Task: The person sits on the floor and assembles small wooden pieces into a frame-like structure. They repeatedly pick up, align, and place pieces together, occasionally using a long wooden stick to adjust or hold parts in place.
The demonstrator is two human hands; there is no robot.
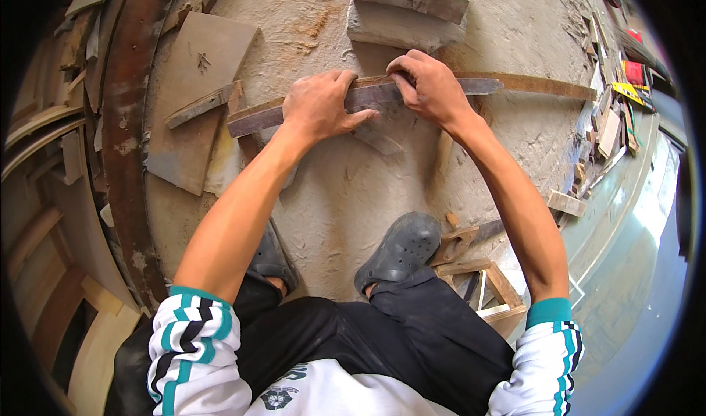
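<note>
A long dark strip, apparently of wood with a purplish-brown face, lies crosswise in front of me above the floor. A thinner brown wooden strip runs along its far side and reaches farther right. My left hand is closed over the strips left of their middle, its fingers over the far edge and its thumb pointing right along the near side. Close by, my right hand pinches the strips between thumb and bent fingers. Whether the two strips are joined cannot be made out.
A wide board with a small pile of nails or screws lies at left beside a rusty beam. Stacked wooden pieces stand ahead. A handsaw's wooden handle and a small wooden frame sit by my right shoe. Offcuts line the right.
</note>
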